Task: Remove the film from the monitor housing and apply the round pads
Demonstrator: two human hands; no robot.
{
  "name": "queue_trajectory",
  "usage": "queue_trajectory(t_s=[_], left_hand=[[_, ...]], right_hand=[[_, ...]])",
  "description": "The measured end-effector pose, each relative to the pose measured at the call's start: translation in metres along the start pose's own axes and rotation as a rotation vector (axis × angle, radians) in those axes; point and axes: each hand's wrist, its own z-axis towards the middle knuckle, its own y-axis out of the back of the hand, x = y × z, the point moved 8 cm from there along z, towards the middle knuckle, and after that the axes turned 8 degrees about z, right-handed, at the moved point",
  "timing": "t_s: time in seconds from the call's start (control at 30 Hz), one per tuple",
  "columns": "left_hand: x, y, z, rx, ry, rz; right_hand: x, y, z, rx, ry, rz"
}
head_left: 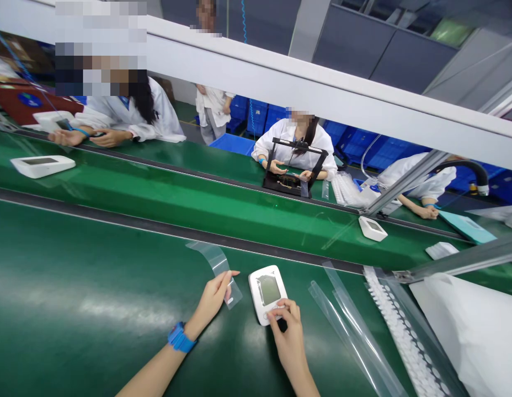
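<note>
Our right hand (pixel 288 331) pinches the near end of the white device (pixel 267 294), covering its buttons w/ fingertips. Left hand (pixel 213 298) grips a clear film strip (pixel 218 271), hiding part of it. Device lies flat on the green desk (pixel 94 298), long axis running away from us, screen up.

Quick tally: three white monitor units were out, one (pixel 267 293) under the hands, one (pixel 42 165) at about 10 o'clock, one (pixel 372 228) at 2 o'clock. Clear film strips: one (pixel 217 264) in the left hand, three loose (pixel 342 309) at 3 o'clock. Four white-coated people sat or stood across the belt.
</note>
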Motion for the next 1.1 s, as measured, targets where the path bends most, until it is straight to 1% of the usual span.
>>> queue_trajectory(t_s=[0.17, 0.4, 0.53, 0.6, 0.7, 0.77, 0.87, 0.97, 1.1], left_hand=[[-0.001, -0.001, 0.0, 0.004, 0.001, 0.022], [-0.003, -0.001, -0.001, 0.012, -0.007, 0.025], [-0.006, -0.002, -0.004, 0.009, -0.024, 0.0], [-0.009, -0.006, -0.006, 0.035, -0.04, -0.008], [-0.014, -0.019, -0.013, 0.106, -0.079, -0.008], [-0.016, -0.028, -0.018, 0.149, -0.096, -0.014], [-0.017, -0.04, -0.026, 0.203, -0.098, -0.042], [-0.017, -0.048, -0.031, 0.207, -0.075, -0.088], [-0.016, -0.048, -0.034, 0.165, -0.026, -0.144]], right_hand=[[0.0, 0.0, -0.003, -0.029, 0.026, 0.008], [-0.007, 0.003, 0.003, -0.035, -0.015, 0.144], [-0.006, 0.003, 0.004, -0.029, 0.005, 0.107], [-0.004, 0.003, 0.003, -0.045, 0.028, 0.071], [0.006, 0.001, 0.0, -0.073, 0.069, 0.034], [0.016, -0.006, -0.004, -0.063, 0.114, 0.03], [0.031, -0.022, -0.009, -0.022, 0.206, 0.074], [0.039, -0.034, -0.013, -0.012, 0.265, 0.116], [0.04, -0.035, -0.011, -0.038, 0.265, 0.149]])
